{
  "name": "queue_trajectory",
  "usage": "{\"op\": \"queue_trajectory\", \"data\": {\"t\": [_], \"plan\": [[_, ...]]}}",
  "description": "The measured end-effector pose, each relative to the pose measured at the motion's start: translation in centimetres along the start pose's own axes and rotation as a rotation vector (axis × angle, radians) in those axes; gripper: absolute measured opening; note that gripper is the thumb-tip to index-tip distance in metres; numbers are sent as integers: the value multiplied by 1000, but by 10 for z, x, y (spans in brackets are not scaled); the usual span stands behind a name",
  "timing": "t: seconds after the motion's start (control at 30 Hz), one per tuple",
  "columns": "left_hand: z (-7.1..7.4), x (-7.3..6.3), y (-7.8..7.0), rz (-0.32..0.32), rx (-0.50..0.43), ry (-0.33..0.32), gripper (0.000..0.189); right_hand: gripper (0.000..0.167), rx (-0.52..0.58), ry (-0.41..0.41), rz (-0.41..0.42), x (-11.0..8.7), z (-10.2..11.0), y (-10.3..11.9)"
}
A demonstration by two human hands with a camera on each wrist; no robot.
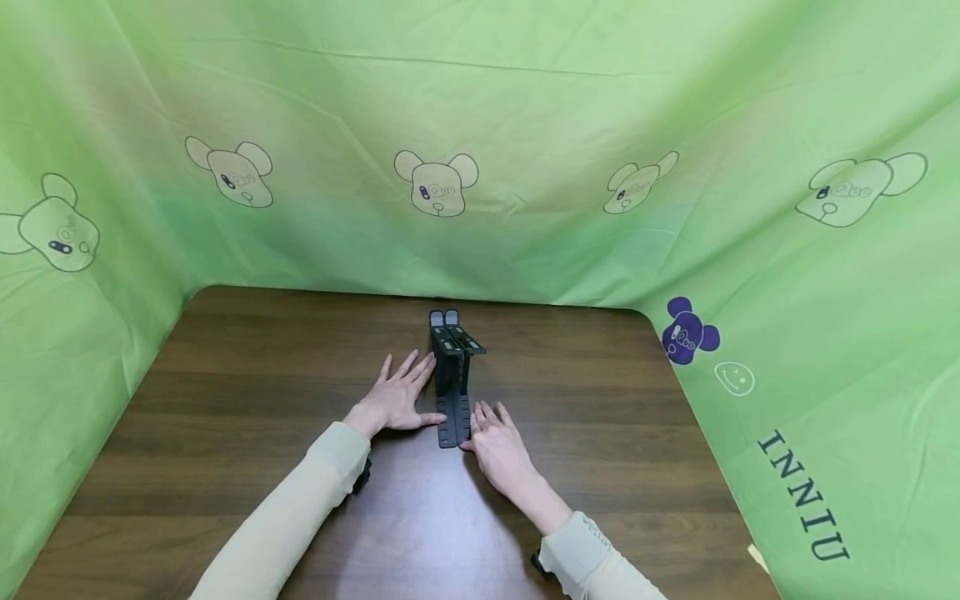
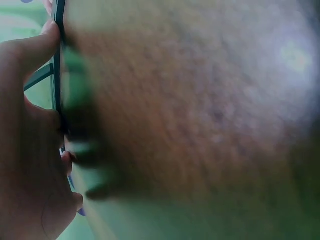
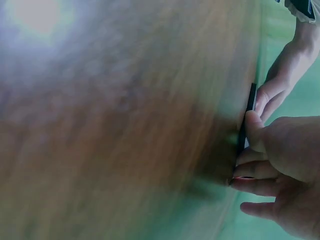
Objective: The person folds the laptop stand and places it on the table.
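Observation:
A black folding stand (image 1: 453, 421) stands on the wooden table, with a notched double base strip, an upright part and small slanted plates at its top. My left hand (image 1: 393, 400) lies to its left with fingers spread, the thumb touching the base and a fingertip at the upright. To the right of the base is my right hand (image 1: 498, 446), its thumb at the near corner and its fingers extended along the side. In the left wrist view the left hand (image 2: 30, 145) touches the stand's dark edge (image 2: 57, 85). The right wrist view has the right hand (image 3: 285, 165) against the dark base strip (image 3: 243, 135).
The brown wooden table (image 1: 300, 367) extends around the stand. A green cloth (image 1: 525, 233) with bear-head drawings hangs along the back and both sides. A small pale object (image 1: 757, 557) sits at the table's right edge.

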State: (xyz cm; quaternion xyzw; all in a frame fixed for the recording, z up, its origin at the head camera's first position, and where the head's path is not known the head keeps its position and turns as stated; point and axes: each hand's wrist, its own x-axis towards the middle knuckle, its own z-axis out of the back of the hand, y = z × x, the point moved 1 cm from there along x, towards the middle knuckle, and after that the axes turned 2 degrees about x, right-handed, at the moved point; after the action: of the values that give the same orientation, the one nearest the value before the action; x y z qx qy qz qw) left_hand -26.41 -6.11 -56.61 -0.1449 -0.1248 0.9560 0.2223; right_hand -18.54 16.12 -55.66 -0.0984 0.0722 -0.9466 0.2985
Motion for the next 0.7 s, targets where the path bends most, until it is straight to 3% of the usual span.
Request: {"op": "queue_trajectory", "data": {"t": [0.13, 0.27, 0.37, 0.47, 0.53, 0.7], "plan": [[0, 1, 2, -14, -17, -4, 109, 49, 94, 2, 12, -1, -1, -5], [1, -1, 5, -24, -34, -13, 109, 52, 352, -20, 36, -5, -10, -19], [2, -7, 6, -19, -37, -24, 108, 62, 557, -29, 31, -8, -36, -35], [1, -16, 5, -4, -51, -23, 108, 78, 670, -1, -3, -9, -54, -50], [0, -22, 1, -2, -64, -25, 108, 83, 696, 28, -26, -8, -50, -56], [-3, -33, -10, -16, -95, -18, 106, 84, 693, 144, -66, 0, -17, -58]]}}
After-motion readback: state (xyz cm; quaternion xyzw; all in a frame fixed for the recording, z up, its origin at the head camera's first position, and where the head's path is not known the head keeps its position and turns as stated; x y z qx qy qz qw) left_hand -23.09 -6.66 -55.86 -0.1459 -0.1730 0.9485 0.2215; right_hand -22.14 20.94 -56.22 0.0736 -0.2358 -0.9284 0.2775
